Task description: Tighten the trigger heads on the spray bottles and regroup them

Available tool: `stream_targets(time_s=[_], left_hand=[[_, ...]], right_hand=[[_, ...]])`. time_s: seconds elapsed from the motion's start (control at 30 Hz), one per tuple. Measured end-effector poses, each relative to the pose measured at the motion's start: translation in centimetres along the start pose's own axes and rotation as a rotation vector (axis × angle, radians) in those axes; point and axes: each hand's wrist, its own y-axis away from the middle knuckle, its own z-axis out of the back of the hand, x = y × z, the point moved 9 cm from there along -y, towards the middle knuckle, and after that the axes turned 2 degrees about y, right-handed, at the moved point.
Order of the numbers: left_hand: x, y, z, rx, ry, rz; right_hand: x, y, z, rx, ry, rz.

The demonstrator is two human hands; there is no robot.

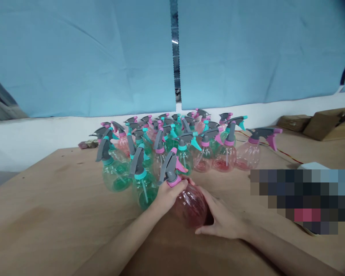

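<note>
A clear pink spray bottle with a grey head and pink trigger tilts to the left between my hands, just above or on the table. My left hand is wrapped round its neck below the pink collar. Around the lower right side of the same bottle curves my right hand, fingers on the far side and thumb near the base. Close by on the left stands a green spray bottle with a turquoise collar, and beyond it another green spray bottle.
Several more pink and green spray bottles crowd the middle of the wooden table. At the right edge of the group stands a pink bottle. Cardboard boxes lie at the back right, and a pixelated patch covers something at right. Blue cloth hangs behind.
</note>
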Motion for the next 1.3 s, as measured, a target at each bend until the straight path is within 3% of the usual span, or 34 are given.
stream_targets(time_s=[0.37,1.3], left_hand=[[-0.35,-0.15,-0.42,0.002,0.131,0.023],[-0.08,0.11,-0.46,0.01,0.112,0.029]], right_hand=[[-0.05,0.07,0.04,0.003,0.016,-0.019],[-0.04,0.04,0.0,0.004,0.002,-0.008]])
